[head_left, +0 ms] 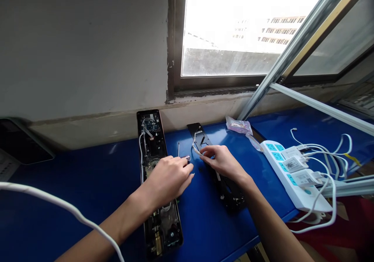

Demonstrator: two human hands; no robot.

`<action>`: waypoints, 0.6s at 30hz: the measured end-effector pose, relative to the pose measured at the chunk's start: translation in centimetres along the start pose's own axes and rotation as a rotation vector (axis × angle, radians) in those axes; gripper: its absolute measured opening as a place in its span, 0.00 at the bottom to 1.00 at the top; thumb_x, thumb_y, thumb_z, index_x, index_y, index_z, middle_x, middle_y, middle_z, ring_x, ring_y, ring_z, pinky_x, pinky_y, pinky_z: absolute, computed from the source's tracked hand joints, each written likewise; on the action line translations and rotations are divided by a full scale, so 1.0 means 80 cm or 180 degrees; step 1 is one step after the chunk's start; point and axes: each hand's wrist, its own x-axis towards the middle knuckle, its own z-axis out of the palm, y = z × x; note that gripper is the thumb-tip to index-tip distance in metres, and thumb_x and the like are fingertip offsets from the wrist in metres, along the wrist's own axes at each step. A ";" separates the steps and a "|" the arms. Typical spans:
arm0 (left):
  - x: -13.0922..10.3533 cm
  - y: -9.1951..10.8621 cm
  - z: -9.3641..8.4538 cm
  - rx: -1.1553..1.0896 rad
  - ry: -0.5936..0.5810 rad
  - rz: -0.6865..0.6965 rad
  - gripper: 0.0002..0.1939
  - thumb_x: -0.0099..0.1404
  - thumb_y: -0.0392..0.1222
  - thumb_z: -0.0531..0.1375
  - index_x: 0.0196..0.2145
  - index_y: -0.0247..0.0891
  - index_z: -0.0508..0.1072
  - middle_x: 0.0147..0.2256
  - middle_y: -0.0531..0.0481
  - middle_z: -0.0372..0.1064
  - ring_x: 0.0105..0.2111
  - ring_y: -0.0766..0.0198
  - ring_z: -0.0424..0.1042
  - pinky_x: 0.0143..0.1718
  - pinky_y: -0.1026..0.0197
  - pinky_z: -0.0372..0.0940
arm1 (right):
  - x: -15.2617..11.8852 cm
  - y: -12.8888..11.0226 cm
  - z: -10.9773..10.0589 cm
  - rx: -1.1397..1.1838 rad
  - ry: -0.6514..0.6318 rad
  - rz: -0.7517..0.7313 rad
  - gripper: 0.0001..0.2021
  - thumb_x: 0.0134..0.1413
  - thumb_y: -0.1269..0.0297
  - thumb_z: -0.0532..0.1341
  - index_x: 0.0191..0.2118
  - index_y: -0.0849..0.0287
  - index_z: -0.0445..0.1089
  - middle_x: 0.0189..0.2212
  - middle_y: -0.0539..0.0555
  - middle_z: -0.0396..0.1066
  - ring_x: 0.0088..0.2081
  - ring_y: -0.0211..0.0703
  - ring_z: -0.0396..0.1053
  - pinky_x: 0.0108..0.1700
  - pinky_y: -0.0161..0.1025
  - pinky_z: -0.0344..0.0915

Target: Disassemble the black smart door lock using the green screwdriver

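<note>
A blue table (204, 231) was found set against the wall, its surface glossy. An open black housing (152, 154) was laid lengthwise across it, interior parts facing up. A narrow black panel (223, 192) was placed to the right, apart from the housing, with a small dark item (200, 169), too small to identify, noted between them. A clear plastic bag (239, 125) was observed near the wall. A white power strip (309, 199) was positioned along the right edge. On a further blue surface (318, 125) beyond, a white cable end (294, 129) was recorded.
</note>
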 end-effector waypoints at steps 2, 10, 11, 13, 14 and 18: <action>-0.008 -0.003 0.000 -0.0094 0.0176 0.0114 0.14 0.76 0.40 0.54 0.48 0.36 0.78 0.42 0.44 0.78 0.39 0.52 0.78 0.40 0.47 0.75 | -0.004 0.001 0.001 -0.0042 0.0071 -0.0025 0.14 0.67 0.55 0.61 0.52 0.59 0.72 0.49 0.56 0.74 0.44 0.42 0.75 0.47 0.46 0.75; -0.063 -0.016 -0.011 -0.0443 0.1474 0.0434 0.12 0.71 0.31 0.60 0.51 0.34 0.76 0.48 0.43 0.75 0.50 0.55 0.73 0.51 0.52 0.71 | -0.024 -0.050 -0.015 0.0113 0.1220 -0.0679 0.09 0.64 0.58 0.64 0.47 0.53 0.77 0.44 0.53 0.79 0.45 0.45 0.76 0.48 0.44 0.72; -0.071 -0.019 -0.010 -0.0439 0.1696 0.0195 0.15 0.69 0.30 0.61 0.52 0.36 0.75 0.49 0.43 0.74 0.51 0.54 0.73 0.53 0.51 0.70 | -0.025 -0.060 -0.017 0.0206 0.1290 -0.0829 0.09 0.65 0.59 0.63 0.47 0.53 0.77 0.44 0.52 0.79 0.44 0.43 0.76 0.46 0.42 0.72; -0.086 -0.027 -0.006 -0.0378 0.2125 -0.0463 0.18 0.68 0.30 0.62 0.54 0.39 0.74 0.52 0.43 0.72 0.54 0.52 0.70 0.56 0.48 0.68 | -0.025 -0.080 -0.016 0.0391 0.1374 -0.1135 0.09 0.65 0.61 0.62 0.47 0.53 0.76 0.43 0.52 0.79 0.41 0.40 0.76 0.44 0.39 0.73; -0.092 -0.031 -0.002 -0.0349 0.2286 -0.0810 0.19 0.68 0.31 0.62 0.55 0.41 0.74 0.53 0.43 0.70 0.55 0.51 0.69 0.58 0.46 0.67 | -0.023 -0.089 -0.012 0.0472 0.1358 -0.1282 0.08 0.65 0.61 0.62 0.47 0.54 0.76 0.42 0.51 0.79 0.40 0.39 0.76 0.42 0.38 0.73; -0.111 -0.039 0.022 -0.0586 0.2302 -0.1654 0.18 0.72 0.37 0.59 0.58 0.44 0.71 0.59 0.42 0.61 0.58 0.51 0.67 0.59 0.46 0.67 | -0.010 -0.113 0.018 0.0652 0.1168 -0.1786 0.08 0.67 0.65 0.61 0.46 0.53 0.76 0.40 0.51 0.79 0.39 0.39 0.75 0.41 0.37 0.73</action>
